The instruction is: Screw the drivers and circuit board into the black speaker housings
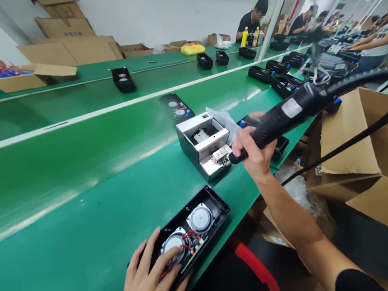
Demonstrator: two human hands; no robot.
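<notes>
My left hand (147,276) spans the near end of a black speaker housing (218,207), its fingers spread over the rim and one of the speakers. Inside the housing sit two round silver speakers (200,219) and red wires (190,237). My right hand (256,153) is wrapped around a black electric screwdriver (279,115), which hangs from a hook and has a thick cable. The screwdriver's tip end points left, beside the silver front of a boxy screw feeder (202,144); whether it touches cannot be made out.
Another housing with speakers (179,107) lies behind the feeder, and a plastic bag (224,122) beside it. Open cardboard boxes (349,136) stand at the right. Several black housings (277,67) line the green belt (81,173). Co-workers (249,23) sit further along.
</notes>
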